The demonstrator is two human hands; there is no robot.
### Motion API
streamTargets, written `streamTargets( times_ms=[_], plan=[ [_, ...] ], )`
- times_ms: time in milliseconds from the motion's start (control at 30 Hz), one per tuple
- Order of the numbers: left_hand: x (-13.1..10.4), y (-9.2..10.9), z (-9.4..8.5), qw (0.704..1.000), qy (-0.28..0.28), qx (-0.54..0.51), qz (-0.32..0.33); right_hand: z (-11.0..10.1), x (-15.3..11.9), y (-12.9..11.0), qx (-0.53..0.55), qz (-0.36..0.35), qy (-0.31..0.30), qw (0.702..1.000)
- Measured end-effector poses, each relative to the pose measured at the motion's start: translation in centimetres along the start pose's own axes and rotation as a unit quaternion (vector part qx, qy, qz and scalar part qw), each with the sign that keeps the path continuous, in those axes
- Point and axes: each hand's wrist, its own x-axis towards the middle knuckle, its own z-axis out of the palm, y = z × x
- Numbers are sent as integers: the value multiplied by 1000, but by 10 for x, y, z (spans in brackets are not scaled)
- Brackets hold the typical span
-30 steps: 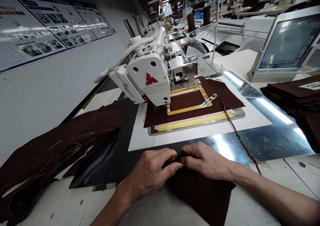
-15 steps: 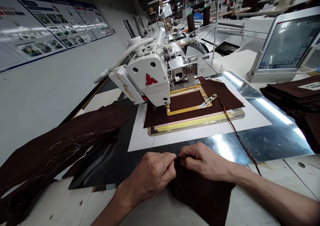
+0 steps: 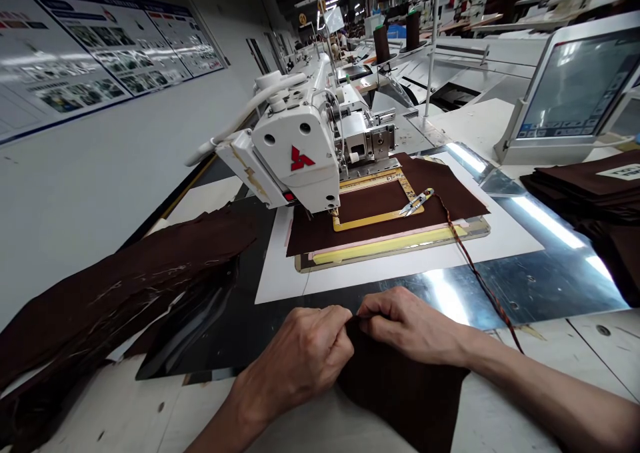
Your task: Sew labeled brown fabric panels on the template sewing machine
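Note:
A dark brown fabric piece hangs over the near table edge, its upper edge pinched between both hands. My left hand is closed on that edge, thumb and fingers pressed together. Close beside it, my right hand grips the same edge with curled fingers. Beyond them, the white sewing machine stands over another brown fabric panel, which lies under a yellow frame. Thread snips on a braided cord rest on the frame's right corner.
A heap of brown fabric with loose threads lies at left. Stacked brown pieces with a label sit at right, below a control screen. White sheet and shiny metal plate cover the work surface. Thread cones stand behind.
Almost nothing differs. Both hands keep their pinch on the fabric edge, with only a very slight shift of the left hand and the cloth.

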Motion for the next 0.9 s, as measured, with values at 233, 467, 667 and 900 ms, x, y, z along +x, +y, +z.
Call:
streamTargets(
  times_ms=[233,467,667,900],
  plan=[
    [-1,-1,-1,999,1,-33,-16,-2,1,-1,1,3,0,1000],
    [0,2,-6,986,53,-149,-61,-2,1,4,15,6,-8,1000],
    [1,-3,-1,988,26,-147,-49,-1,2,6,32,-1,-12,999],
    [-5,-11,5,992,14,-122,-21,0,3,4,19,3,0,1000]
  ],
)
